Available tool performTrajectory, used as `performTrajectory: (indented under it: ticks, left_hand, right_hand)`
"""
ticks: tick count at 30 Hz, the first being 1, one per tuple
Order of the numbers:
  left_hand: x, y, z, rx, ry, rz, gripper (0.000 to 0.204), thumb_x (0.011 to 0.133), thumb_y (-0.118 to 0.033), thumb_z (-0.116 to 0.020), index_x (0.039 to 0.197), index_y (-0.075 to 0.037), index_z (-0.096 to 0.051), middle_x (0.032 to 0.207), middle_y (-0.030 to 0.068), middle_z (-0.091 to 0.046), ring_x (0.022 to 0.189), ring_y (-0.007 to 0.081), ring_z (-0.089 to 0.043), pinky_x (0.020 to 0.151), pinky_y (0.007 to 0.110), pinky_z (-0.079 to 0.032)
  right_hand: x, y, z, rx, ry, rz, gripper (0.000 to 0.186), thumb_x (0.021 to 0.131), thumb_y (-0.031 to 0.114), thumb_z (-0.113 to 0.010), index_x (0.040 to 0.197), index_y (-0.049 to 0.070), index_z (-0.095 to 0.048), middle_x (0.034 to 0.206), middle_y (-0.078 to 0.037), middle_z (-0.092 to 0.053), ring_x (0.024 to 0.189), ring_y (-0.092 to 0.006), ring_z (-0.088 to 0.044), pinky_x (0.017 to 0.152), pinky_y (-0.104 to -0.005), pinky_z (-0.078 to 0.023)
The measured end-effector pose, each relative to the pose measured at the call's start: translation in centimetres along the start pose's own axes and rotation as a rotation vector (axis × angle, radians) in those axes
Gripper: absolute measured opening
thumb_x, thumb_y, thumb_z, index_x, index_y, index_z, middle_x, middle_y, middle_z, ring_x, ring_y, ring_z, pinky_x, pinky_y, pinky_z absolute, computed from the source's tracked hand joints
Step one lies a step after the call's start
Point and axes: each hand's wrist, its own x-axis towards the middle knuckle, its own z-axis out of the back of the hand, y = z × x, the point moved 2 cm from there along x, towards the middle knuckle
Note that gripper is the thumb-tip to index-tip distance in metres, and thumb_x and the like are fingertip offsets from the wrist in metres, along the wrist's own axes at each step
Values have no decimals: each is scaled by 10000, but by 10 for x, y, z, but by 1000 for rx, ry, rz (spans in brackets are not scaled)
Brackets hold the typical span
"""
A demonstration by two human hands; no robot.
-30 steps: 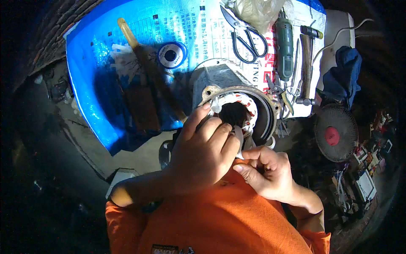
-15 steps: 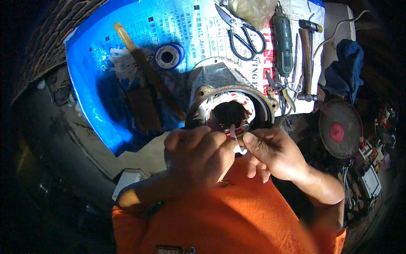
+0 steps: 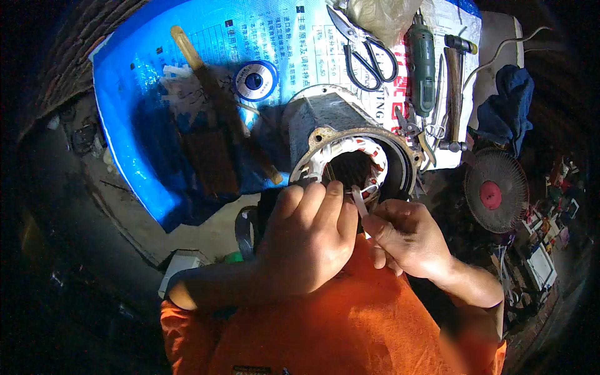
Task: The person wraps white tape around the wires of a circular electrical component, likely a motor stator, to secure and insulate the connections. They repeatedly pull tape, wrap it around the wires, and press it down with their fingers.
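Observation:
A grey metal motor housing [image 3: 322, 115] lies with its round flanged mouth toward me. Inside it shows a ring of stator windings [image 3: 347, 146] wrapped in white tape, with red wire between the wraps. My left hand [image 3: 312, 244] is closed over the near left side of the ring; its fingers are bent at the mouth and whatever they grip is hidden. Pinched between the thumb and fingers of my right hand [image 3: 409, 237] is a narrow white tape strip [image 3: 360, 203]. It runs up to the near side of the windings.
A blue and white printed sheet [image 3: 137, 125] covers the bench. On it lie a long wooden stick [image 3: 212, 94], a tape spool [image 3: 255, 80], scissors [image 3: 369, 53], a green rotary tool [image 3: 422, 69], a hammer [image 3: 454, 94] and pliers [image 3: 427, 148]. A fan [image 3: 497, 190] stands right.
The housing has shifted slightly right and down in view. My left hand has turned, its fingers now farther over the windings. My right hand keeps hold of the tape strip, slightly lower.

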Motion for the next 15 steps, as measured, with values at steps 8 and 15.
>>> performTrajectory:
  ticks: [8, 15]
  left_hand:
    - [6, -1, -11, -127, -6, 71, 143, 805, -124, -610, 923, -43, -608, 891, 91, -660, 766, 219, -570, 714, 380, -407]
    - [5, 1, -14, -210, -9, 116, 410, 750, -39, -713, 1138, -32, -580, 987, 79, -665, 773, 264, -536, 729, 416, -380]
  right_hand:
    - [1, -23, -3, -120, -96, 344, 128, 924, 89, -678, 930, 7, -580, 642, -50, -620, 582, -72, -606, 500, -273, -465]
    - [1, -26, -1, -47, -205, 454, 161, 890, 12, -676, 987, -12, -550, 732, -58, -652, 643, -54, -608, 539, -253, -482]
